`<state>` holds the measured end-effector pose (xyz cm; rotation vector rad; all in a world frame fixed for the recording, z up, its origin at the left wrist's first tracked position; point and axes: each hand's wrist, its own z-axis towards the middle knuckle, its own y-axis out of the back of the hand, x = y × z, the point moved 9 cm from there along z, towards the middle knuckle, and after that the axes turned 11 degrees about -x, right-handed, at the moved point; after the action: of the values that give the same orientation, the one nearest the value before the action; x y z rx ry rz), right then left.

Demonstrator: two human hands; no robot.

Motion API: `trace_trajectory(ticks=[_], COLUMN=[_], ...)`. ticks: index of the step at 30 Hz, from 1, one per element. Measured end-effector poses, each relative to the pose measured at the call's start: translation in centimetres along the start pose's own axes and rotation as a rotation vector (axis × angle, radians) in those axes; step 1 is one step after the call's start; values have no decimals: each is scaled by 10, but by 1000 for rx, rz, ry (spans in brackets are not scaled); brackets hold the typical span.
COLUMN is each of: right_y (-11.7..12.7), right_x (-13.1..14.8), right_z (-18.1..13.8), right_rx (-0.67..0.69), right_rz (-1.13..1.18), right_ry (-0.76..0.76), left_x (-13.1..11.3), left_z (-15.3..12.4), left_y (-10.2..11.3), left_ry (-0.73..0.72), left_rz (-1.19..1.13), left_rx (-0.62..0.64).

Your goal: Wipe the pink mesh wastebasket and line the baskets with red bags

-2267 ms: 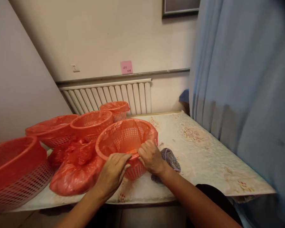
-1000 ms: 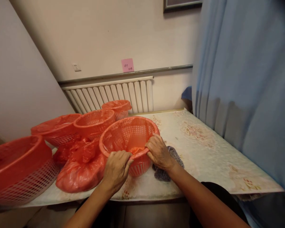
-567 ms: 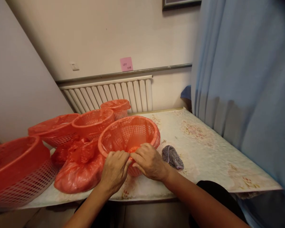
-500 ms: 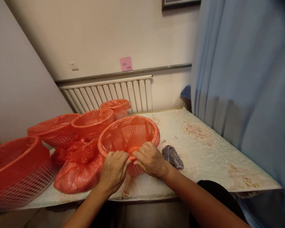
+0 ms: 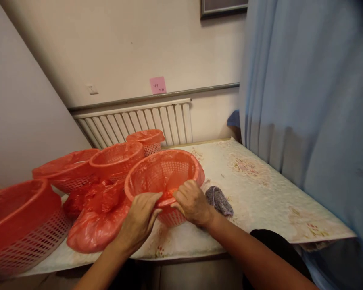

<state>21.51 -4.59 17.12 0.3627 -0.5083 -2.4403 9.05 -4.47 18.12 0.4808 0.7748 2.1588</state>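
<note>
A red plastic basket (image 5: 172,217) with mesh sides stands near the table's front edge. Over its rim lies a thin red plastic bag (image 5: 151,171), which lines the inside. My left hand (image 5: 143,211) grips the bag at the near rim, thumb outside and fingers over the top. Just to its right, my right hand (image 5: 191,202) pinches the same bag edge against the rim. The undersides of the fingers are hidden. A grey knitted cloth item (image 5: 219,200) rests on the table right of the basket.
Several more bag-lined red baskets (image 5: 117,157) stand to the left and behind. A filled red plastic bag (image 5: 93,229) lies beside my left forearm. The flower-patterned tablecloth (image 5: 266,201) reaches toward a blue curtain (image 5: 305,100). Behind is a radiator (image 5: 139,121).
My left hand has slid slightly left along the rim, widening the gap between my hands. The right hand stays almost in place. The view has shifted a little.
</note>
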Motion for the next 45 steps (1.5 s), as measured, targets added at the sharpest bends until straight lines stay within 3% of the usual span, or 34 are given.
trace_trajectory(ticks=[5, 10, 13, 17, 20, 25, 28, 33, 38, 41, 45], right_y=[0, 3, 4, 2, -1, -2, -2, 3, 3, 0, -2], right_x=[-3, -48, -58, -46, -28, -9, -18, -50, -50, -37, -15], right_z=[-3, -14, -16, -12, -8, -6, -8, -13, -13, -10, -6], right_rx=[44, 6, -33, -27, 0, 15, 29, -19, -40, -22, -3], right_rz=[54, 165, 198, 141, 75, 5, 43, 160, 150, 78, -12], right_ry=[50, -45, -92, -122, -105, -34, -9, -57, -105, -103, -67], left_x=[-11, 11, 30, 36, 20, -13, -8, 20, 42, 37, 8], left_z=[1, 1, -2, -5, -6, 1, 4, -1, -7, -7, -3], left_y=[-14, -14, -10, -2, 2, -11, -17, -16, -9, -3, -3], left_ry=[-54, -90, -77, -25, 1, -18, -11, -76, -82, -40, -38], left_rz=[112, 35, -37, -19, 33, 38, 92, 24, -60, -23, -25], left_rx=[-22, -20, 10, 24, -30, -88, -109, -91, -7, -9, -76])
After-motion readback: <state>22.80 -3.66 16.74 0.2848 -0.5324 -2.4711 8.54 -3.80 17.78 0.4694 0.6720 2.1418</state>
